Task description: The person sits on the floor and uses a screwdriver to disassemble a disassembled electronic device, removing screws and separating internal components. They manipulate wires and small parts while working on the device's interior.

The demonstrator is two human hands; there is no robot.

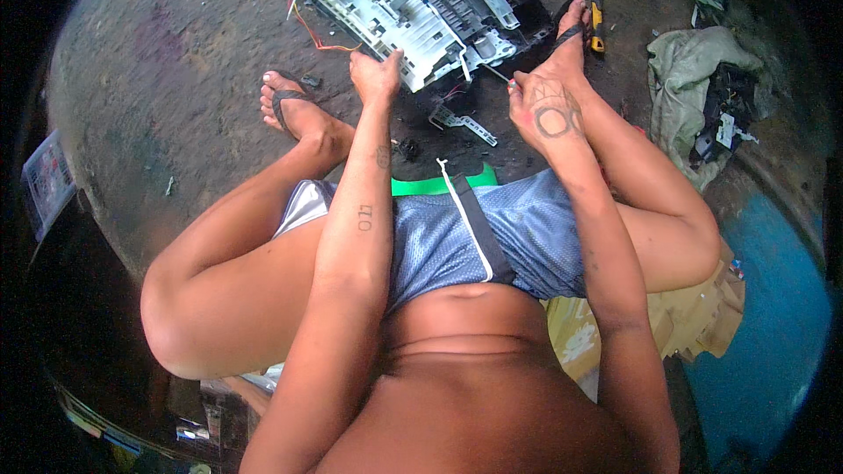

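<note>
A partly stripped printer chassis (386,17), with white plastic framing and black ribbed parts, lies on the dark ground beyond my feet. My left hand (376,77) is closed on its near left corner, thumb up against the white frame. In my right hand (546,110) is a screwdriver (498,75); only its thin shaft shows, the handle being hidden in my fist. The shaft points left toward the chassis's near right corner; whether the tip touches a screw I cannot tell. A loose white plastic strip (465,125) lies on the ground between my hands.
Orange and red wires (307,33) trail from the chassis's left side. A yellow-and-black handled tool (596,13) lies beyond my right foot. At the right are a crumpled grey-green cloth sack (680,70) and black plastic scraps (731,96). Flattened cardboard (694,316) lies beneath me.
</note>
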